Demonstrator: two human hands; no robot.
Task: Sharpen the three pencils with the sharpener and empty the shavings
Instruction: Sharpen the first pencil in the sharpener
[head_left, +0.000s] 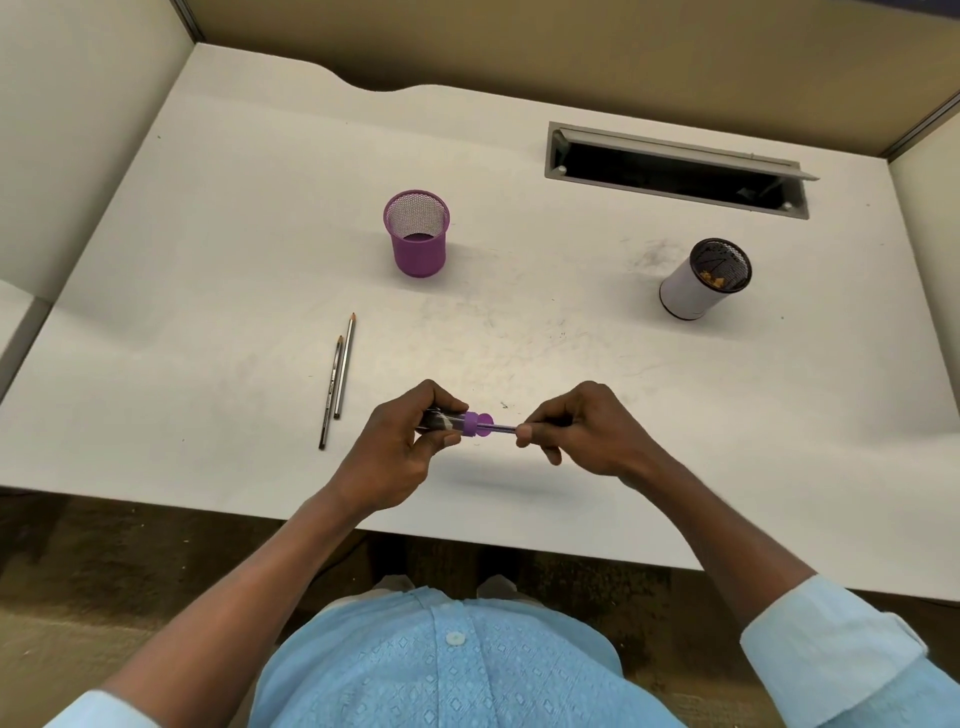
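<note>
My left hand (410, 441) grips a sharpener (470, 425) with a purple cap and a clear barrel, held sideways just above the desk's near edge. A pencil (498, 429) sticks into the purple cap from the right, and my right hand (576, 428) pinches its other end. Most of that pencil is hidden by my fingers. Two more pencils (337, 379) lie side by side on the desk to the left, tips pointing away from me.
A purple mesh cup (417, 234) stands at mid-desk. A white cup with a black mesh inside (704, 283) stands at the right, with brown shavings in it. An open cable slot (675, 169) lies at the back right. Partition walls border the white desk (208, 260).
</note>
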